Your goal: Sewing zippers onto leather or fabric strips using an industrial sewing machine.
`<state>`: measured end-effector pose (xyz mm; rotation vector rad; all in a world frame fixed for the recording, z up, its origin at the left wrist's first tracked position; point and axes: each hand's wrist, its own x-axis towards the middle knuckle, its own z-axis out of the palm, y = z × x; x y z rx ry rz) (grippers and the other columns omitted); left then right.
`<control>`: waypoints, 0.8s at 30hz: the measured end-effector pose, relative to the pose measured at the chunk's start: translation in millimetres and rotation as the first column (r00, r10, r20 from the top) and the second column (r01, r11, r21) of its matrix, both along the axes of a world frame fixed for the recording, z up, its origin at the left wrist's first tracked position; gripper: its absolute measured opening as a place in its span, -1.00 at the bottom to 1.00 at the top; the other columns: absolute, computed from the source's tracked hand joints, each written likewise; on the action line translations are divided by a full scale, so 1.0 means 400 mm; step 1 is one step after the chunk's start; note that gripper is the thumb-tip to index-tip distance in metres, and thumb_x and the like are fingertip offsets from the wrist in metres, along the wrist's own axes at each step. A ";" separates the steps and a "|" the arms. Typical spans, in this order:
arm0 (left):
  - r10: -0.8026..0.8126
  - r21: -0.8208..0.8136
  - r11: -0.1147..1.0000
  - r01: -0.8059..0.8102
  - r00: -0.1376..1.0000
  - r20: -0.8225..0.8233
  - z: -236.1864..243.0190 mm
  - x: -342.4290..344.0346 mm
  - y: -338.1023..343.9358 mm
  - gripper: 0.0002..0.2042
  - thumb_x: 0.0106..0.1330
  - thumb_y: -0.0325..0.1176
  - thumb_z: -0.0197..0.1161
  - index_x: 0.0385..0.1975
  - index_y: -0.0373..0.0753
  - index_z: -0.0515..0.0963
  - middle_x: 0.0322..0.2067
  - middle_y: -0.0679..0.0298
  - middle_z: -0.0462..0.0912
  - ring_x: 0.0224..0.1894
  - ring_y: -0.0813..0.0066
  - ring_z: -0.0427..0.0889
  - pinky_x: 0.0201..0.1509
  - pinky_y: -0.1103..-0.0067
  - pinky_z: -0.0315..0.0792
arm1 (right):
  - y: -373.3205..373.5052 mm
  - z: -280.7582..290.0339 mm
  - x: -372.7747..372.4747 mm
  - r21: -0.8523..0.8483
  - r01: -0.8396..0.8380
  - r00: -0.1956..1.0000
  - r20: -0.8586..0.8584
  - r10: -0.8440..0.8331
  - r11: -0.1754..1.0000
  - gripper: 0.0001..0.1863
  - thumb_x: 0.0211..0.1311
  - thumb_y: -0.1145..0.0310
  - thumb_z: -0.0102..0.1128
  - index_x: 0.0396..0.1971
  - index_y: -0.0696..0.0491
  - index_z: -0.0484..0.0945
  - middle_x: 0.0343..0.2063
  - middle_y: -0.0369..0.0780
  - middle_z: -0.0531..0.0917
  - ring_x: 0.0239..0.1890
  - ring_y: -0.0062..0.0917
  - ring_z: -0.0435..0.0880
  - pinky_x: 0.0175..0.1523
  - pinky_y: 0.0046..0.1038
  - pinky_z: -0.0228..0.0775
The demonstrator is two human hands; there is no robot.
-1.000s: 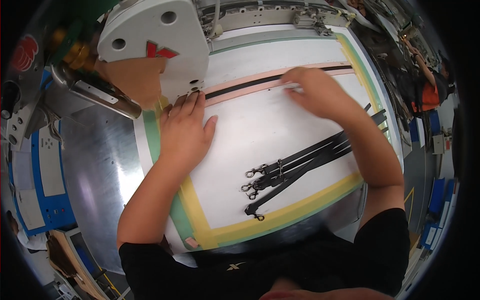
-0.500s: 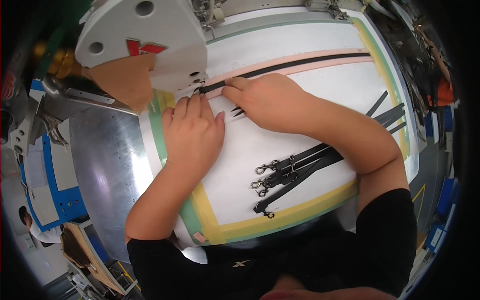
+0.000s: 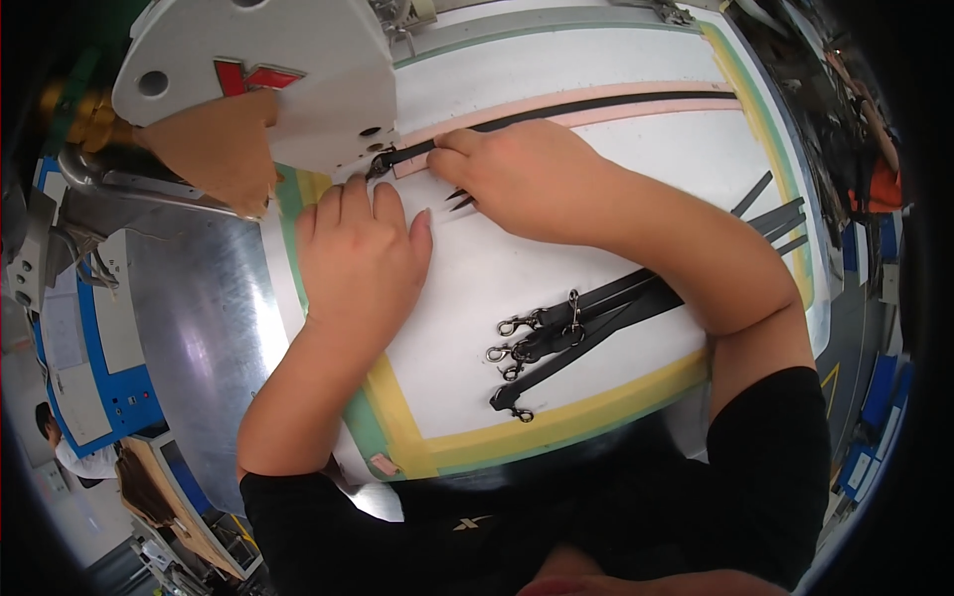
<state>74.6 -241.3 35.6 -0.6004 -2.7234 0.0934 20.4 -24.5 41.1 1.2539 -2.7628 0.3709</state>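
Observation:
A long black strap lies along a pink guide strip on the white work board. At its left end, beside the grey machine head, is a dark metal clip. My right hand pinches the strap near that end. Two dark points of a slim tool stick out under its fingers; the rest of the tool is hidden. My left hand lies flat, fingers stretched toward the clip; whether they touch it I cannot tell. Several black straps with metal snap hooks lie nearer me.
The grey machine head, with a brown flap on it, stands at the upper left. A shiny metal table lies left of the board. Yellow tape and green tape edge the board. A person sits far left.
The strap's clip end now shows beside the machine head; before, it was mostly hidden. My left hand has shifted slightly left and down. My right hand still pinches the strap. The whole view has shifted.

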 end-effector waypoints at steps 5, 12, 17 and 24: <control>-0.036 0.092 0.995 0.038 0.999 -0.026 -0.010 -0.009 0.004 -0.41 0.28 -0.16 0.42 0.23 -0.41 0.52 0.15 -0.02 0.64 0.16 0.07 0.62 0.24 0.23 0.45 | 0.000 0.001 0.006 0.036 0.014 1.000 0.014 -0.015 0.999 -0.72 0.28 0.50 0.12 -0.02 0.15 0.58 -0.04 -0.11 0.66 -0.19 -0.22 0.77 -0.17 -0.22 0.64; -0.028 0.087 0.996 0.023 0.998 0.053 -0.025 -0.017 0.001 -0.36 0.31 -0.14 0.39 0.30 -0.44 0.47 0.23 -0.01 0.58 0.22 0.07 0.59 0.28 0.23 0.43 | -0.002 0.003 0.009 0.011 0.018 0.999 0.045 -0.019 1.000 -0.76 0.25 0.52 0.17 -0.08 0.17 0.60 -0.16 -0.11 0.63 -0.20 -0.23 0.76 -0.18 -0.21 0.64; -0.048 0.099 0.994 0.041 0.997 0.060 -0.027 -0.027 -0.006 -0.36 0.34 -0.10 0.36 0.30 -0.44 0.47 0.21 0.02 0.59 0.22 0.08 0.58 0.28 0.23 0.40 | -0.006 0.014 0.009 0.095 0.013 0.999 0.038 -0.017 0.995 -0.70 0.26 0.51 0.14 0.00 0.16 0.56 -0.06 -0.11 0.65 -0.22 -0.23 0.78 -0.22 -0.25 0.64; -0.054 0.100 0.994 0.046 0.996 0.071 -0.021 -0.031 -0.003 -0.37 0.34 -0.10 0.37 0.28 -0.44 0.49 0.18 0.02 0.60 0.19 0.09 0.59 0.24 0.23 0.42 | -0.007 0.009 0.007 0.118 0.021 0.999 0.030 -0.024 0.993 -0.65 0.27 0.49 0.12 0.06 0.15 0.53 0.04 -0.11 0.66 -0.23 -0.23 0.78 -0.23 -0.26 0.64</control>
